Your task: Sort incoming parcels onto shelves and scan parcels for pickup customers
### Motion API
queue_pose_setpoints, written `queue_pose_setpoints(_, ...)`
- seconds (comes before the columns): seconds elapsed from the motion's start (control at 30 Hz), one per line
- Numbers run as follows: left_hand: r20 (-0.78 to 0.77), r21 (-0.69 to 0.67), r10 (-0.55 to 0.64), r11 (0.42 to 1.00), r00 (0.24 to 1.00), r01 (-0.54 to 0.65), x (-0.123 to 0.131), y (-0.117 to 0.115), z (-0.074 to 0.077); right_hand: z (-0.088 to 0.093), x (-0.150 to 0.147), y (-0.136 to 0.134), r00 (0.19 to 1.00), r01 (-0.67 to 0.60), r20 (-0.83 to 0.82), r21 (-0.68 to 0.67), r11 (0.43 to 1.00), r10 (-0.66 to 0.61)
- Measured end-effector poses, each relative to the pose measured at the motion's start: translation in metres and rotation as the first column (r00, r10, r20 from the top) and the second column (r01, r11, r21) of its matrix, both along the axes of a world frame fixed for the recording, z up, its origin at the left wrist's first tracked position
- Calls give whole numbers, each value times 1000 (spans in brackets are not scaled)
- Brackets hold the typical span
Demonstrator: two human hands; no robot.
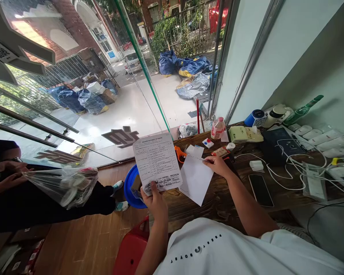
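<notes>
White paper with black print, a tall printed form (157, 162), is held up in the air by the left hand (156, 200). The thumb and fingers pinch its bottom edge, so its long side points up and away from the person. Just to its right, a plain white sheet (195, 179) lies flat on the brown wooden table (218, 198), its long side slanting back toward the person. The right hand (218, 165) rests curled on that sheet's top corner. I cannot tell if it grips anything. Of the 2 hands, the right is nearer the flat sheet. Orange-handled scissors (180, 152) peek out between the 2 papers.
</notes>
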State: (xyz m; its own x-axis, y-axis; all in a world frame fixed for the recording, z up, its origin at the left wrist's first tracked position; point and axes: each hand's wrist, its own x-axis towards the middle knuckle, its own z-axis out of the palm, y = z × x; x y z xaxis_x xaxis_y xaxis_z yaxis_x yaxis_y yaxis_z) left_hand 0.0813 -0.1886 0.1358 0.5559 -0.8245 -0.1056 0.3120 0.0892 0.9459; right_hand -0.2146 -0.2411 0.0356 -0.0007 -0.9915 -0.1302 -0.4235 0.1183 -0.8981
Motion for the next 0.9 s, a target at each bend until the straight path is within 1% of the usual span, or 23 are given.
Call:
queue_pose_setpoints(0.03, -5, -1, 3, 1000, 1000, -3, 0, 0, 0, -6, 0, -1, 1000, -4, -18, 3, 1000, 4)
queue_pose_setpoints(0.1, -11, -3, 9, 1000, 1000, -10, -1, -1, 0, -24, 0, -3, 993, -35, -114, 54, 998, 41)
queue_pose_setpoints(0.2, -6, 0, 7, 1000, 1000, -7, -3, -2, 1, -61, 7, 0, 948, -112, -269, 215, 970, 169)
queue_pose_setpoints(0.3, 9, 5, -17, 1000, 1000, 17, -4, -3, 0, -102, 21, 13, 911, -180, -289, 367, 913, 295)
queue_pose_setpoints(0.37, 13, 2, -18, 1000, 1000, 18, -5, -4, -1, -126, 33, 27, 884, -204, -290, 465, 861, 366)
queue_pose_setpoints(0.47, 14, -4, -16, 1000, 1000, 16, -7, -5, -2, -156, 48, 51, 855, -193, -299, 576, 795, 424)
queue_pose_setpoints(0.57, 18, 0, -17, 1000, 1000, 17, -9, -6, -3, -176, 56, 67, 847, -164, -309, 623, 765, 433)
queue_pose_setpoints(0.63, 18, 2, -10, 1000, 1000, 10, -10, -6, -4, -184, 56, 69, 852, -152, -306, 633, 760, 425)
queue_pose_setpoints(0.73, 28, 12, -1, 1000, 1000, 1, -13, -5, -6, -193, 50, 63, 869, -164, -261, 649, 742, 420)
queue_pose_setpoints(0.9, 65, 20, -23, 1000, 998, 21, -19, -1, -6, -206, 35, 53, 907, -242, -84, 695, 677, 412)
